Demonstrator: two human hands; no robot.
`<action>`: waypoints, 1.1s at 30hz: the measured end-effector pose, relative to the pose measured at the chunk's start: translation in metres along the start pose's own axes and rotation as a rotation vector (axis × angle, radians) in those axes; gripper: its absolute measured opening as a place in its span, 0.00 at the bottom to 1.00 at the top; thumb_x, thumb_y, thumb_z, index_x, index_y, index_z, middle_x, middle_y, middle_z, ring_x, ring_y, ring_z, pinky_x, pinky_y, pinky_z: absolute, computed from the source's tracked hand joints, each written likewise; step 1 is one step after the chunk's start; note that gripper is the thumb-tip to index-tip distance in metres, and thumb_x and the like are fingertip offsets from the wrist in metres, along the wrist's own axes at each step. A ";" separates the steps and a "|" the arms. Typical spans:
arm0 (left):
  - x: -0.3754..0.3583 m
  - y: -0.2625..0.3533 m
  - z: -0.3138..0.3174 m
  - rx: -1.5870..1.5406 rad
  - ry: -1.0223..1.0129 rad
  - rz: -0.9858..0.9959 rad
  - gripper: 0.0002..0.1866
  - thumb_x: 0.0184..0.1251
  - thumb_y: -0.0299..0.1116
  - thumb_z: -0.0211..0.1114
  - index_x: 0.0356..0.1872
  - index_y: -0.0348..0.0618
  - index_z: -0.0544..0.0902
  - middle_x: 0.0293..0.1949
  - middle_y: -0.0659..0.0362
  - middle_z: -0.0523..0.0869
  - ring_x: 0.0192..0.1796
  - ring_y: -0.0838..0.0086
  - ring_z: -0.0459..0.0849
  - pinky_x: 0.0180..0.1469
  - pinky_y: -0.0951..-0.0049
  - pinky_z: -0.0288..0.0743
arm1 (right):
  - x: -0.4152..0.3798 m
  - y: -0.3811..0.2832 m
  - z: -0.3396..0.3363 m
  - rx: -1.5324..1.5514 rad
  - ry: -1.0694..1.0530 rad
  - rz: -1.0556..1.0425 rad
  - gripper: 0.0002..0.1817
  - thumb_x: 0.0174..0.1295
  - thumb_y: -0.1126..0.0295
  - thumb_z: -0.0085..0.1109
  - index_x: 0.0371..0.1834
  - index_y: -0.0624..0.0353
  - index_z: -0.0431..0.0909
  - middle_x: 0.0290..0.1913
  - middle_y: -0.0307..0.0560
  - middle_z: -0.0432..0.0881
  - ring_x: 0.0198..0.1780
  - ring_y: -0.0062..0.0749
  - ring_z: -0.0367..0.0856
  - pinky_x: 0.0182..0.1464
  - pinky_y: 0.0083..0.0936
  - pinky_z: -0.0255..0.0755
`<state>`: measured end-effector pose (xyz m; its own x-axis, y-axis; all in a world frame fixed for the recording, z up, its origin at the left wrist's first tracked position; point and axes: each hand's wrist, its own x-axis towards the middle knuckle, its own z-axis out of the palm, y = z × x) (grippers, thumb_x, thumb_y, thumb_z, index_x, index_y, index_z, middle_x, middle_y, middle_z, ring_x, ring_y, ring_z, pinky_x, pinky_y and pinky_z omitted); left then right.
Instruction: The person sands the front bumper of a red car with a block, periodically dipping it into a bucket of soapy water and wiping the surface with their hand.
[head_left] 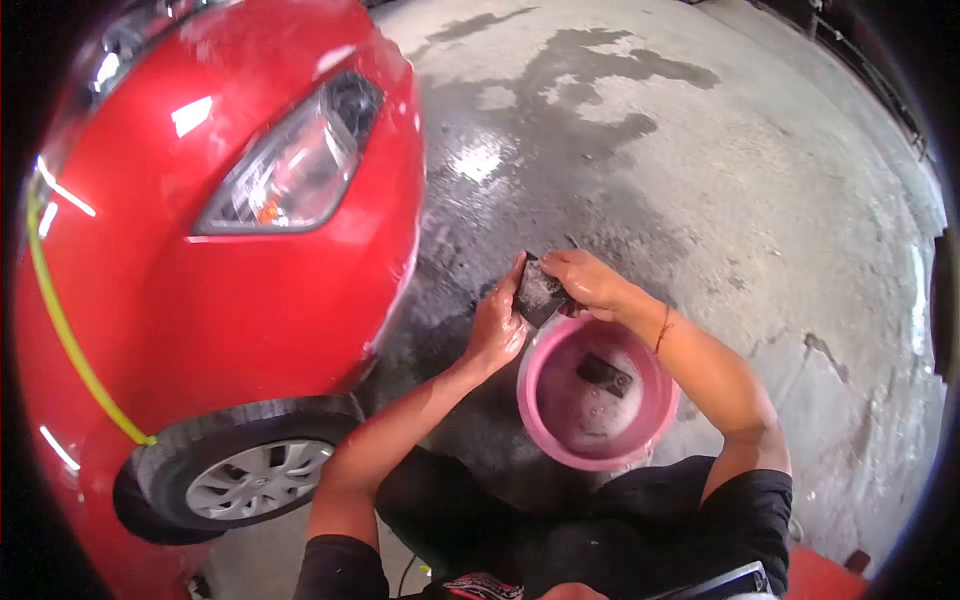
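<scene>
Between my two hands is a black rectangular sponge point(538, 294), wet and streaked with whitish suds. My left hand point(497, 328) grips its left side, fingers closed along the edge. My right hand point(588, 281) holds the upper right part, with the thumb pressed on the top face. Just below, a pink tub point(530, 400) stands on the floor with foamy water inside. A second dark rectangular block point(603, 375) lies in that water.
To the left is a red car point(290, 310) with its headlight point(290, 165) and front wheel point(260, 478) facing me. Yellow tape point(62, 320) runs down its fender. The concrete floor point(790, 200) has wet patches.
</scene>
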<state>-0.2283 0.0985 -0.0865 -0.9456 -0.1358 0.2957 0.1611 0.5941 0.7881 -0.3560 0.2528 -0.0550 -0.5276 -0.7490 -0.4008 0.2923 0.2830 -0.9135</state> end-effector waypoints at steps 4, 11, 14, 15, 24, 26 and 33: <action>0.016 0.033 -0.024 0.419 -0.205 -0.010 0.44 0.59 0.23 0.59 0.78 0.32 0.52 0.70 0.36 0.70 0.74 0.51 0.68 0.74 0.62 0.61 | 0.040 0.009 -0.010 0.165 -0.004 -0.118 0.24 0.75 0.50 0.49 0.45 0.63 0.81 0.24 0.45 0.77 0.22 0.30 0.75 0.23 0.33 0.71; 0.034 0.081 -0.027 0.331 -0.193 -0.437 0.50 0.66 0.38 0.69 0.76 0.25 0.45 0.62 0.35 0.77 0.65 0.44 0.78 0.66 0.55 0.73 | 0.042 0.007 0.002 0.465 -0.187 -0.007 0.22 0.76 0.54 0.46 0.60 0.57 0.78 0.43 0.43 0.83 0.36 0.28 0.79 0.35 0.30 0.73; 0.036 0.087 -0.029 0.287 -0.134 -0.414 0.47 0.72 0.45 0.63 0.76 0.25 0.46 0.61 0.37 0.78 0.64 0.44 0.79 0.66 0.56 0.72 | 0.032 -0.010 0.007 0.637 -0.191 -0.045 0.21 0.75 0.60 0.46 0.64 0.58 0.75 0.44 0.41 0.83 0.39 0.25 0.77 0.38 0.25 0.72; 0.038 0.084 -0.033 0.368 -0.113 -0.364 0.44 0.75 0.47 0.58 0.77 0.27 0.48 0.62 0.38 0.78 0.64 0.43 0.78 0.67 0.57 0.71 | 0.027 -0.019 0.003 0.562 -0.213 -0.060 0.22 0.75 0.60 0.46 0.66 0.59 0.74 0.47 0.42 0.83 0.41 0.26 0.77 0.42 0.25 0.72; 0.040 0.069 -0.023 0.323 0.082 -0.221 0.19 0.77 0.44 0.57 0.43 0.36 0.85 0.34 0.46 0.87 0.38 0.51 0.87 0.41 0.56 0.77 | 0.015 0.014 -0.019 -0.003 0.158 -0.478 0.28 0.74 0.59 0.50 0.73 0.63 0.65 0.57 0.46 0.81 0.55 0.28 0.78 0.56 0.26 0.73; 0.037 0.045 -0.011 0.225 0.228 -0.264 0.15 0.73 0.42 0.64 0.40 0.37 0.86 0.26 0.51 0.86 0.28 0.59 0.86 0.32 0.61 0.76 | 0.007 0.009 -0.024 -0.053 0.012 -0.408 0.28 0.73 0.65 0.54 0.73 0.63 0.64 0.54 0.49 0.82 0.54 0.29 0.80 0.58 0.30 0.74; 0.058 0.030 -0.005 -0.291 0.128 -0.420 0.19 0.74 0.45 0.62 0.36 0.35 0.85 0.18 0.60 0.80 0.23 0.79 0.78 0.28 0.66 0.73 | -0.010 0.003 -0.017 -0.064 0.337 -0.484 0.29 0.64 0.64 0.66 0.66 0.62 0.71 0.49 0.57 0.85 0.50 0.43 0.87 0.53 0.37 0.80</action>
<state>-0.2774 0.1043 -0.0434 -0.9066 -0.4211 -0.0287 -0.1353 0.2255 0.9648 -0.3634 0.2709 -0.0545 -0.8164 -0.5730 0.0719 -0.0879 0.0003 -0.9961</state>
